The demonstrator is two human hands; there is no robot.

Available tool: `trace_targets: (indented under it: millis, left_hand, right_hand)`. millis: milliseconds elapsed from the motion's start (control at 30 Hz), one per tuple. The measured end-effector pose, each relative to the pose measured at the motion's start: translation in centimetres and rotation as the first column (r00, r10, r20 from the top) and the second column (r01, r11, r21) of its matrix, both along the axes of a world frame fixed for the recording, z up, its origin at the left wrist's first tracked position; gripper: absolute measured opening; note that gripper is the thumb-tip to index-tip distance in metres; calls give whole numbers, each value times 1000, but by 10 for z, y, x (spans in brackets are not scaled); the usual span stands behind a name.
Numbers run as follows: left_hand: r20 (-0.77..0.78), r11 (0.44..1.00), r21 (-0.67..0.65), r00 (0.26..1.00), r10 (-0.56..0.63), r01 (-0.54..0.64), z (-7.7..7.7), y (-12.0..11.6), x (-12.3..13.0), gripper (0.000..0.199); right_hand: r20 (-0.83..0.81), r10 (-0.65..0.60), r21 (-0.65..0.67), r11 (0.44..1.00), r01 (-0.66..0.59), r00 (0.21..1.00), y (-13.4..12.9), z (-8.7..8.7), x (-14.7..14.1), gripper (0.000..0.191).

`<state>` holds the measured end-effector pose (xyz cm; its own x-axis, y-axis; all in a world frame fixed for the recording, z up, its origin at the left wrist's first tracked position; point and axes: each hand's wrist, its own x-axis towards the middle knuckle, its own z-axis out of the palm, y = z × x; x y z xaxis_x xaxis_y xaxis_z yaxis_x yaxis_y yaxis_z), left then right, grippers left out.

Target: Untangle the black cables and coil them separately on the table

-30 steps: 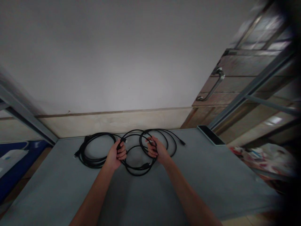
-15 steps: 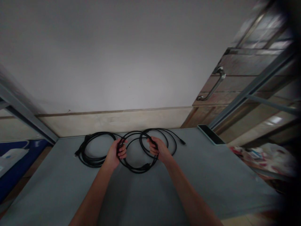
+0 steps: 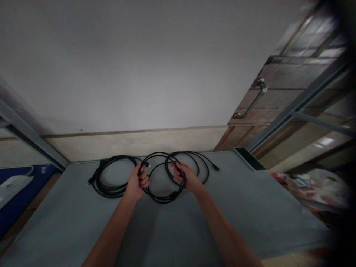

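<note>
Between my hands is a coiled black cable (image 3: 163, 201), its loops making a ring above the grey tabletop. My left hand (image 3: 137, 181) is closed around the left side of the ring. On the opposite side my right hand (image 3: 185, 175) grips the loops with bent fingers. A connector with a light metal tip (image 3: 147, 165) shows just above my left fingers. Loose loops of black cable (image 3: 207, 167) lie behind my right hand, ending in a plug (image 3: 216, 168). Another black cable coil (image 3: 109, 193) rests on the table left of my left hand.
A phone (image 3: 250, 159) with a pale green edge lies at the table's back right. The grey table (image 3: 267, 211) meets a white wall (image 3: 152, 74) behind. Metal posts (image 3: 36, 133) rise at both sides. Plastic bags (image 3: 325, 185) sit beyond the right edge.
The top of the held ring has risen slightly and spread at the upper left. The light-tipped connector now shows above my left hand. Both hands keep their hold.
</note>
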<state>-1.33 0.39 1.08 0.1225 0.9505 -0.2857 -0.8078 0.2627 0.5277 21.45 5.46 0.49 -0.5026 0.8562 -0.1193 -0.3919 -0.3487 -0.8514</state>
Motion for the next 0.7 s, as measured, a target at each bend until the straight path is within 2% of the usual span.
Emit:
trace_targets:
  millis: [133, 267, 367, 500, 600, 700]
  left_hand:
    - [117, 995, 25, 989, 93, -96, 3, -1, -6, 34]
    - [214, 988, 42, 968, 134, -146, 0, -1, -14, 34]
    - [246, 979, 74, 954, 168, -192, -3, -1, -18, 34]
    - [251, 968, 99, 947, 199, -230, -4, -2, -18, 34]
    - [253, 971, 111, 950, 181, -214, -4, -3, -13, 35]
    - [251, 980, 118, 959, 129, -162, -4, -4, -6, 35]
  right_hand:
    - [48, 34, 45, 998, -36, 998, -3, -2, -3, 26]
    - [147, 30, 89, 995, -43, 989, -7, -3, -3, 26]
    - [188, 46, 86, 994, -63, 981, -11, -2, -3, 31]
    - [194, 129, 66, 987, -144, 972, -14, -2, -6, 40]
    - [191, 80, 71, 993, -95, 978, -13, -5, -10, 43]
    - [146, 2, 91, 996, -15, 989, -12, -8, -13, 38]
